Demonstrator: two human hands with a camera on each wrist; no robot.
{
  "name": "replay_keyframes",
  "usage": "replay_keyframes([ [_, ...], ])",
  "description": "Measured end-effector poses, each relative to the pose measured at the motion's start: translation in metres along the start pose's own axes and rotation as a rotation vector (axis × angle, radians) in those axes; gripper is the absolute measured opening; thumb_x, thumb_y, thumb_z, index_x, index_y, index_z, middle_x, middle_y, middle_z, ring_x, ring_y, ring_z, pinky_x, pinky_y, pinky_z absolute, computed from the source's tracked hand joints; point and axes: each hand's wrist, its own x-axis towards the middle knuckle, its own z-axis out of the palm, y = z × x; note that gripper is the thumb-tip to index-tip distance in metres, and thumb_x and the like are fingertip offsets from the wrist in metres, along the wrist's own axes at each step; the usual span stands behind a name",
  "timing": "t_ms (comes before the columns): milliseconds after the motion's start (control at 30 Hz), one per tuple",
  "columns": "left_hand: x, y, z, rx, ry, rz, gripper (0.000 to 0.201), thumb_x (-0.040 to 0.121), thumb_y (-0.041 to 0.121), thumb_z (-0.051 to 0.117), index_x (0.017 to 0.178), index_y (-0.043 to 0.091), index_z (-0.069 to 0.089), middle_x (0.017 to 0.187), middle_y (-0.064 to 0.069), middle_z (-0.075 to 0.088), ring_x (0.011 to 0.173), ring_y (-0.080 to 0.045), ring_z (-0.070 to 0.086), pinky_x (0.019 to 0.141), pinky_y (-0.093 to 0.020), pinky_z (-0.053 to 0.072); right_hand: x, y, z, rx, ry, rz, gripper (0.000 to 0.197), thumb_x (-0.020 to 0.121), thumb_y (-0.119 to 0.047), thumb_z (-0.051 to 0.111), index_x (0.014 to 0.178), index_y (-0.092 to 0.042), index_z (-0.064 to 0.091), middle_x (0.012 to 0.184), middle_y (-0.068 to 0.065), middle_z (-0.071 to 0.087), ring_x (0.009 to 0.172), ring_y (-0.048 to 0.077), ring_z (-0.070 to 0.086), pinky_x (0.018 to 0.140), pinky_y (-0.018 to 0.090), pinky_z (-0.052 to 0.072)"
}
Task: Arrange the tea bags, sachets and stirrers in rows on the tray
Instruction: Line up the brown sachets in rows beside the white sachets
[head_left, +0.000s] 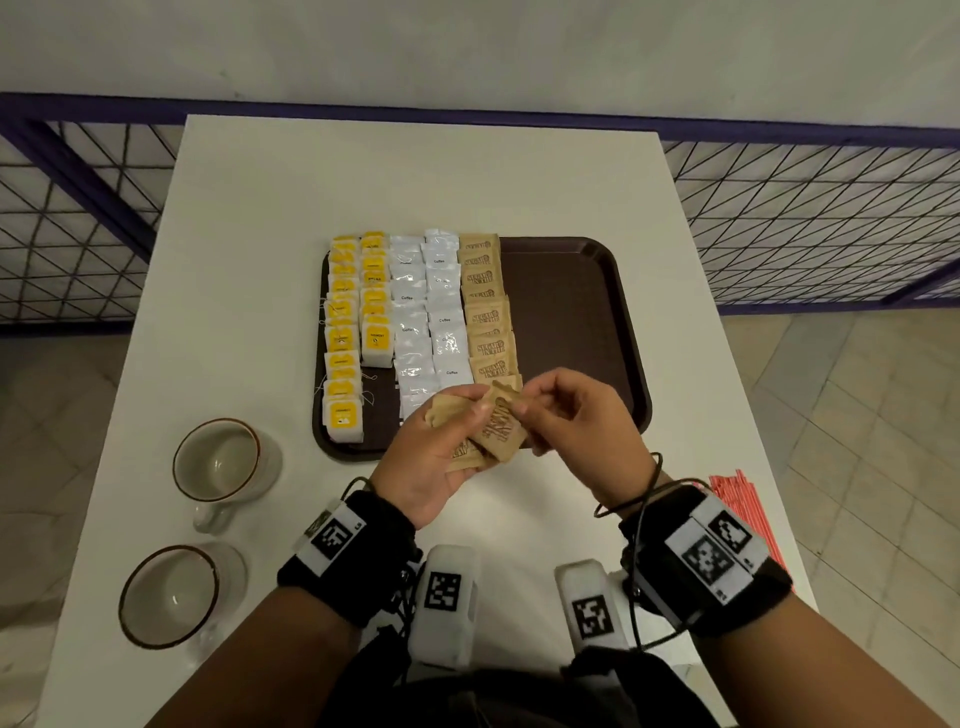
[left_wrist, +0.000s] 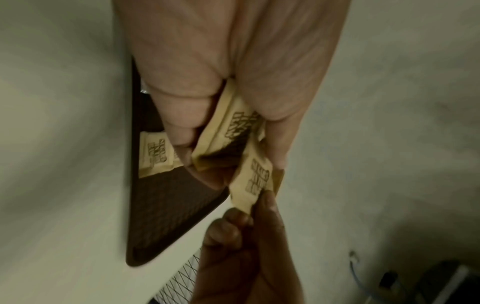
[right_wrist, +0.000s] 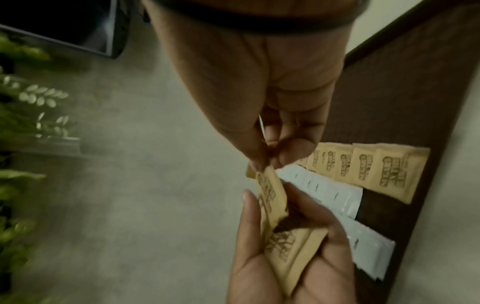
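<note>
Left hand (head_left: 434, 447) clamps a small stack of brown sugar sachets (head_left: 496, 434) above the tray's (head_left: 597, 312) near edge while the right hand (head_left: 574, 415) pinches the top one, apparently singly; peel it clear, then lay it squarely beside the brown row (head_left: 485, 306).

On my dark brown tray (head_left: 571, 291), two rows of yellow-labelled tea bags (head_left: 358, 317) fill the left side, two rows of white coffee sachets (head_left: 428, 317) run beside them, and one row of brown sugar sachets (head_left: 488, 312) overlaps down the middle. A small bunch of brown sugar sachets (head_left: 470, 441) sits above the tray's near edge, one sachet (head_left: 501, 423) tilted up. The red stirrers (head_left: 740, 512) lie on the surface, right of the tray.
</note>
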Motion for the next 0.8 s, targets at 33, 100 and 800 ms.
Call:
replay_keyframes([
  [33, 0.0, -0.001, 0.001, -0.067, -0.004, -0.004, 0.035, 0.083, 0.027, 0.056, 0.114, 0.011, 0.054, 0.101, -0.013, 0.067, 0.087, -0.023, 0.065, 0.066, -0.032, 0.055, 0.001, -0.001, 0.0, 0.035, -0.013, 0.028, 0.007, 0.084, -0.004, 0.065, 0.084, -0.002, 0.058, 0.065, 0.011, 0.063, 0.053, 0.016, 0.061, 0.05, 0.023, 0.052],
  [100, 0.001, 0.0, 0.003, -0.216, -0.008, -0.012, 0.037, 0.084, 0.036, 0.047, 0.114, 0.015, 0.053, 0.108, -0.014, 0.066, 0.09, -0.024, 0.065, 0.071, -0.034, 0.057, 0.002, -0.002, 0.004, 0.187, -0.037, 0.137, 0.009, 0.084, 0.001, 0.063, 0.08, 0.0, 0.055, 0.061, 0.011, 0.065, 0.052, 0.016, 0.064, 0.052, 0.023, 0.054],
  [800, 0.008, -0.009, 0.011, -0.092, -0.119, -0.079, 0.088, 0.072, 0.074, 0.034, 0.141, 0.019, 0.038, 0.138, -0.014, 0.049, 0.126, -0.025, 0.048, 0.094, -0.039, 0.046, 0.016, 0.022, 0.008, -1.064, -0.282, -0.504, 0.068, 0.075, -0.057, 0.046, 0.131, -0.018, 0.044, 0.129, -0.002, 0.048, 0.13, 0.02, 0.034, 0.111, 0.054, 0.009],
])
